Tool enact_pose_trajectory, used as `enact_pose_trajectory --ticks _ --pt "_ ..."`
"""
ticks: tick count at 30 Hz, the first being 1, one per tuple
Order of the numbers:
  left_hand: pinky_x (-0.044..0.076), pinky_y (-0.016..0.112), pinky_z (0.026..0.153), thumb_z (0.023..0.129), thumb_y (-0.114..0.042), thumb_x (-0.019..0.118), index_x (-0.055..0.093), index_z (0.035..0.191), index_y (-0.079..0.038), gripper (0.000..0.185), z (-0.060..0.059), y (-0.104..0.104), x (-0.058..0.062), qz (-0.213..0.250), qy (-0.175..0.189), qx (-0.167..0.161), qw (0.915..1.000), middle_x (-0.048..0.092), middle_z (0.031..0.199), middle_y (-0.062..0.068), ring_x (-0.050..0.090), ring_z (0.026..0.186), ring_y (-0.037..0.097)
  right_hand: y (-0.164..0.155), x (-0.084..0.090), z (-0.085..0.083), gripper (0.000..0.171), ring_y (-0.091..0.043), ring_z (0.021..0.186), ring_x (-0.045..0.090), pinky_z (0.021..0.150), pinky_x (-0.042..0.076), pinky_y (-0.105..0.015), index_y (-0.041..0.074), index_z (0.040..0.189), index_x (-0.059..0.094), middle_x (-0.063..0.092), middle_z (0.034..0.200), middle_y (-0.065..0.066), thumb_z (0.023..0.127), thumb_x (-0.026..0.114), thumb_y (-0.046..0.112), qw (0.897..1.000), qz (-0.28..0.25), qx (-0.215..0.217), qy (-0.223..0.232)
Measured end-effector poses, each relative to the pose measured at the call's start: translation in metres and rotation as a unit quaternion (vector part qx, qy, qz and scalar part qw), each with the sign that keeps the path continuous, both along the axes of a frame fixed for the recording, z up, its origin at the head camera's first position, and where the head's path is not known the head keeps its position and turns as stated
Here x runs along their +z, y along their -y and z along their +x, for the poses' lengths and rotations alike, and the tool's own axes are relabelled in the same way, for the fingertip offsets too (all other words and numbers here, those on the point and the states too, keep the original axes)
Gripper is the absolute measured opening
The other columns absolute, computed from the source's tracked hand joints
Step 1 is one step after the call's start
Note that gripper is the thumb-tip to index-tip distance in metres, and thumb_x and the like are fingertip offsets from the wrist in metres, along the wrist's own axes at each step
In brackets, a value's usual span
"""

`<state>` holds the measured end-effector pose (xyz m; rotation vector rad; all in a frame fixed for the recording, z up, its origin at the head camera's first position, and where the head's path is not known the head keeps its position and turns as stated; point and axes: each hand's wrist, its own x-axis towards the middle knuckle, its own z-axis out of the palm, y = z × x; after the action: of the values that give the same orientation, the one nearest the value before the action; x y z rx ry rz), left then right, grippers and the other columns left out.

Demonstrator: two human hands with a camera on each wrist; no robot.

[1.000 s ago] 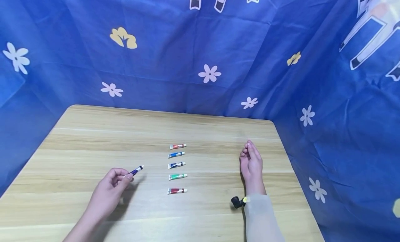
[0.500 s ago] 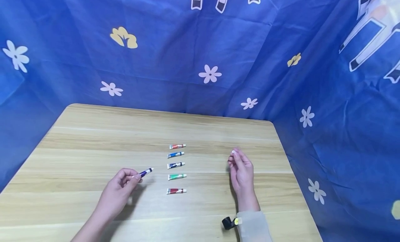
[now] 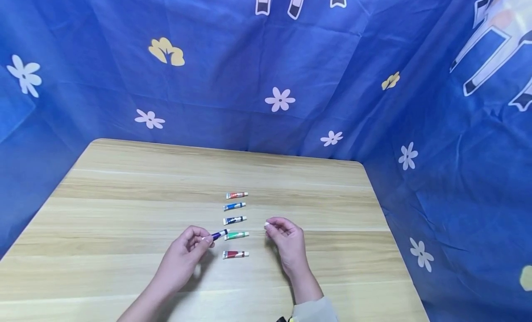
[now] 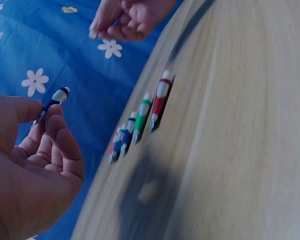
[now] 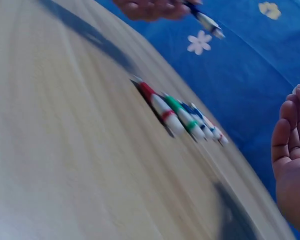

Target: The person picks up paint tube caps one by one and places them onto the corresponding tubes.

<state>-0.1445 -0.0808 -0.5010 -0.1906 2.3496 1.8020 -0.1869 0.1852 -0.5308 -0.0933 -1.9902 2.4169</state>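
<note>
Left hand: the left hand [image 3: 183,255] pinches a dark blue paint tube [image 3: 219,233] between thumb and fingers [image 4: 57,131], held above the tabletop [image 3: 124,197] just left of the green tube [image 3: 236,235].
Right hand: the right hand [image 3: 287,241] hovers right of the row, fingers loosely curled, holding nothing.
Row: five tubes lie in a column, the red tube [image 3: 235,254] nearest.

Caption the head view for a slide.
Left hand pinches a blue paint tube beside five tubes; right hand hovers.

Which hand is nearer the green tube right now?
Left. The left hand holds a blue tube just left of the green tube; the right hand hovers further off to its right.
</note>
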Motion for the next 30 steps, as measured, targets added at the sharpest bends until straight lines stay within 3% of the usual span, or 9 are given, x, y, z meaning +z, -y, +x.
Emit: enact_pose_trajectory --ticks 4,8,13,21,30 --pt "0.050 0.027 0.074 0.107 -0.022 0.068 0.065 0.118 -0.006 0.020 0.000 -0.008 0.003 0.025 0.006 -0.011 0.9996 0.068 0.089 0.001 0.056 0.075 0.011 0.012 0.006 0.008 0.023 -0.005 0.080 0.073 0.077 0.063 -0.020 -0.012 0.112 0.074 0.080 0.096 -0.008 0.093 0.080 -0.002 0.997 0.066 0.037 -0.024" --pt "0.052 0.029 0.074 0.107 -0.021 0.068 0.063 0.120 -0.003 0.022 0.000 -0.015 0.005 0.069 0.021 -0.019 0.9972 0.070 0.089 0.002 0.061 0.076 0.016 0.022 0.013 0.014 0.018 -0.003 0.088 0.073 0.084 0.063 -0.021 -0.002 0.110 0.079 0.078 0.105 -0.022 0.092 0.081 0.001 0.985 0.142 0.064 -0.073" --pt "0.054 0.029 0.075 0.107 -0.023 0.068 0.061 0.121 -0.002 0.026 0.000 -0.019 0.007 0.097 0.030 -0.028 0.9945 0.070 0.090 0.003 0.064 0.080 0.018 0.029 0.019 0.017 0.016 -0.002 0.092 0.070 0.087 0.062 -0.023 0.007 0.109 0.082 0.080 0.103 -0.013 0.093 0.081 0.003 0.968 0.207 0.067 -0.124" --pt "0.058 0.028 0.078 0.108 -0.020 0.067 0.061 0.121 0.000 0.025 -0.001 -0.020 0.008 0.107 0.037 -0.047 0.9924 0.070 0.091 0.005 0.066 0.082 0.018 0.032 0.022 0.020 0.017 -0.003 0.092 0.070 0.088 0.062 -0.023 0.012 0.108 0.083 0.082 0.103 -0.007 0.094 0.081 0.003 0.963 0.228 0.071 -0.123" --pt "0.057 0.027 0.077 0.107 -0.019 0.067 0.060 0.123 0.000 0.026 -0.001 -0.020 0.007 0.102 0.040 -0.043 0.9931 0.071 0.091 0.005 0.065 0.081 0.018 0.030 0.019 0.020 0.011 -0.003 0.085 0.072 0.084 0.063 -0.024 0.009 0.106 0.083 0.081 0.100 -0.008 0.096 0.081 0.011 0.971 0.206 0.085 -0.089"
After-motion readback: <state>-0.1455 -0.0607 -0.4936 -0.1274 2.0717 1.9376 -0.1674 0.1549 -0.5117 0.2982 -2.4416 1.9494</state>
